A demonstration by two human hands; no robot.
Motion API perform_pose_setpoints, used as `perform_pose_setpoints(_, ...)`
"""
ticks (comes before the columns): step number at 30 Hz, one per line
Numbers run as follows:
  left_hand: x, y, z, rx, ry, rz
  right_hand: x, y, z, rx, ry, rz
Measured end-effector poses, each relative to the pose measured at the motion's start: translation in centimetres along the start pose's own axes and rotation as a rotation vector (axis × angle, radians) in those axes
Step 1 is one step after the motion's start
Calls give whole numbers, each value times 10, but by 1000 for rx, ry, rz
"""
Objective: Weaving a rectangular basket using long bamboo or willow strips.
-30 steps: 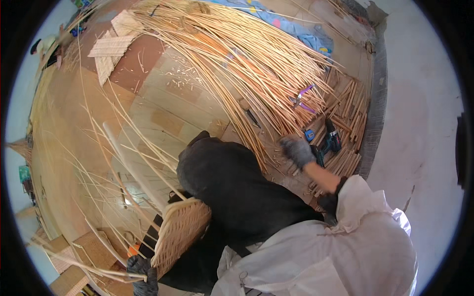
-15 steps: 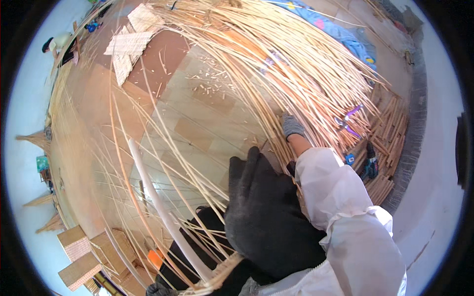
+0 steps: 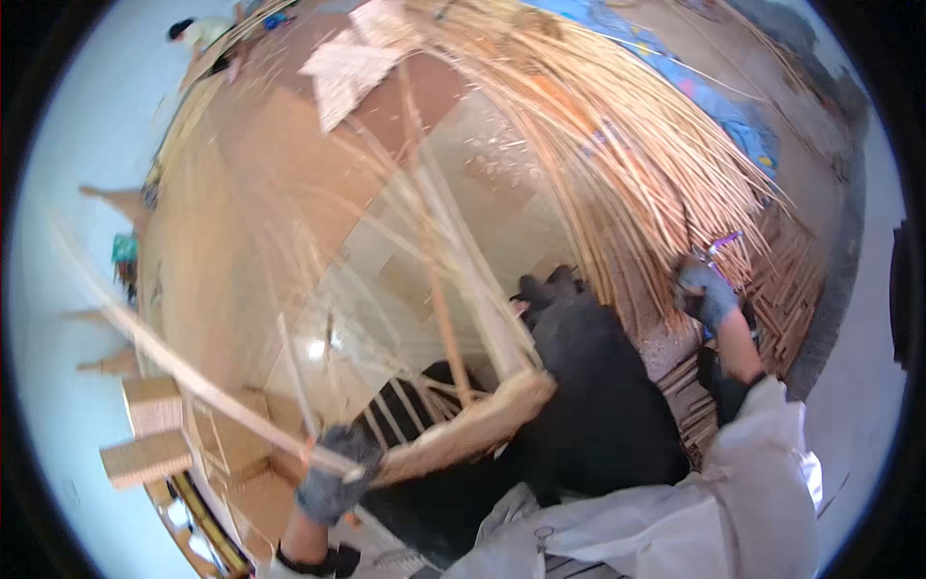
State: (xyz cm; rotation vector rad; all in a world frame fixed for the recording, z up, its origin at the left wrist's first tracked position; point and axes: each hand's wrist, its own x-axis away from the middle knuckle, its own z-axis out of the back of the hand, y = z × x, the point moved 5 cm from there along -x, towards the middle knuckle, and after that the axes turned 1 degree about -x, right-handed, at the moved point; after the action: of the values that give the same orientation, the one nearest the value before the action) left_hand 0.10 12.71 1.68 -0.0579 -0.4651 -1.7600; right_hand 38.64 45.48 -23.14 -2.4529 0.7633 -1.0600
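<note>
Workshop floor around the weaving

A brown floor (image 3: 289,193) runs up the middle, with a pale woven mat (image 3: 347,68) lying near its far end and a blue patterned sheet (image 3: 733,116) at the upper right. Stacked woven blocks (image 3: 149,429) sit at the lower left (blurred, so their make is unclear). Another person (image 3: 198,34) sits far off at the top left.

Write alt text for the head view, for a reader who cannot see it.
A person's gloved left hand grips a half-woven wicker basket with long loose canes, blurred by motion. The gloved right hand reaches into a large pile of cane strips on the floor.
</note>
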Motion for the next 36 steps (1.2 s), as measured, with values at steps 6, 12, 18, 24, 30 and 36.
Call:
perform_pose_setpoints(6, -9, 13, 14, 270, 360, 217, 162, 46, -181, 821, -784, 28)
perform_pose_setpoints(12, 1, -9, -11, 446, 291, 468, 202, 132, -267, 732, -537, -481)
perform_pose_setpoints(18, 14, -12, -11, 367, 161, 608, 209, 129, -317, 1762, -510, 622)
perform_pose_setpoints(24, 16, -9, -8, 348, 130, 643, 208, 136, -326, 1899, -452, 731)
perform_pose_setpoints(30, 19, -7, -6, 374, 183, 611, 217, 131, -352, 2091, -450, 679)
perform_pose_setpoints(36, 19, -11, -11, 359, 243, 582, 211, 137, -375, 2171, -383, 457)
